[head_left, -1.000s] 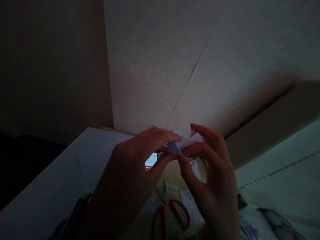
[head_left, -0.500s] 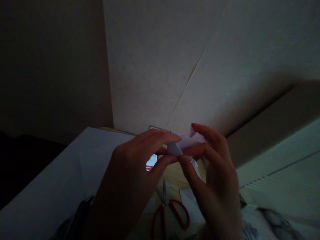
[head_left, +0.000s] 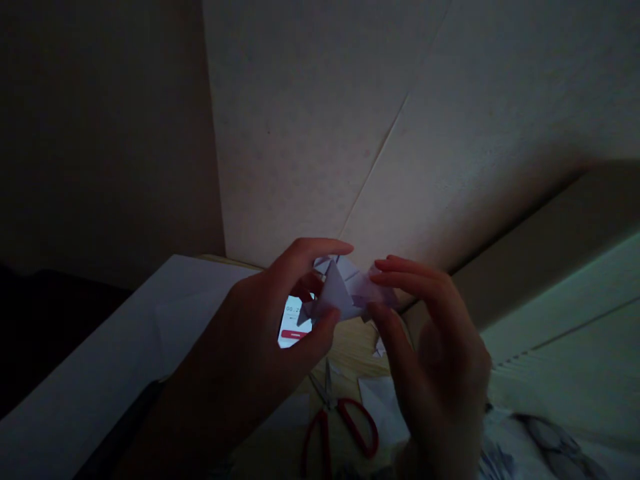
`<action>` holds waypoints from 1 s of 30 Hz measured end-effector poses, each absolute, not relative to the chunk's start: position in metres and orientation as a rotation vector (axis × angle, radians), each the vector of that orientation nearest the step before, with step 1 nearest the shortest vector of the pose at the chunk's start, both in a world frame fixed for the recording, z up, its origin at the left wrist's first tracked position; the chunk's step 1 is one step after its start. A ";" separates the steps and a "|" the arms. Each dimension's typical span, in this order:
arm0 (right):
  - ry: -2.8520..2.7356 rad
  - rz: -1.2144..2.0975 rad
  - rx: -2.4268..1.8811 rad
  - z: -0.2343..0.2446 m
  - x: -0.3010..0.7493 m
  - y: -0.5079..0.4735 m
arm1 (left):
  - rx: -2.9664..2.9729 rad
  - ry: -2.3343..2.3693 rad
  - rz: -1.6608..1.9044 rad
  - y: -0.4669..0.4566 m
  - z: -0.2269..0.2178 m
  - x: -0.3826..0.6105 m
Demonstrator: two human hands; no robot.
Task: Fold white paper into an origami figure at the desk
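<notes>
A small folded piece of white paper, with pointed flaps and creases, is held up between my two hands above the table. My left hand grips its left part, thumb at the lower edge and index finger over the top. On the right end, my right hand pinches the paper between thumb and fingertips. Behind the left fingers a lit phone shows a timer screen with a red button. Below the hands lie scissors with red handles, blades slightly apart.
A large white sheet covers the table's left side. Another piece of white paper lies right of the scissors. The wooden table meets a pale wall. A clear plastic bag-like item sits at lower right.
The folded paper has turned and opened out, so a pointed flap now faces me. My left index finger has lifted, and my right fingers have come down onto the paper's right end.
</notes>
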State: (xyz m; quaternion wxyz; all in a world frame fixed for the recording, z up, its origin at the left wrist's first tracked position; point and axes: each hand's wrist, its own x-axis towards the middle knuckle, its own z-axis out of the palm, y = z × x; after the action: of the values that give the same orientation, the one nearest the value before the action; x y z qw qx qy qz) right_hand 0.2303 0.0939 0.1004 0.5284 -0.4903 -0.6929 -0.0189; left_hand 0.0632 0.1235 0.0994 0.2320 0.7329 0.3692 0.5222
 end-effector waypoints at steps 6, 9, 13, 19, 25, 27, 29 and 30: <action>-1.691 -0.029 -1.179 0.099 0.230 0.093 | 2.038 0.967 1.423 0.126 0.098 0.061; -1.601 0.035 -1.141 0.097 0.230 0.092 | 1.998 0.963 1.467 0.127 0.097 0.060; -1.585 0.080 -1.106 0.097 0.229 0.093 | 2.018 0.969 1.434 0.127 0.102 0.061; -1.665 0.022 -1.201 0.100 0.229 0.095 | 2.043 0.986 1.474 0.124 0.105 0.061; -1.689 -0.043 -1.237 0.102 0.224 0.096 | 1.995 1.021 1.480 0.125 0.105 0.063; -1.710 -0.089 -1.239 0.103 0.222 0.096 | 1.985 1.053 1.482 0.124 0.105 0.065; -1.718 -0.117 -1.241 0.104 0.220 0.095 | 1.985 1.074 1.493 0.123 0.105 0.066; -1.714 -0.122 -1.239 0.104 0.220 0.095 | 1.983 1.078 1.501 0.123 0.105 0.066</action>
State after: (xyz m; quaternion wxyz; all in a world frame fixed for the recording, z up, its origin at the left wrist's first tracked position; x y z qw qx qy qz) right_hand 0.2197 0.0947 0.1041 0.4895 -0.5099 -0.7056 -0.0503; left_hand 0.0661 0.1226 0.1052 0.2140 0.7146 0.3887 0.5408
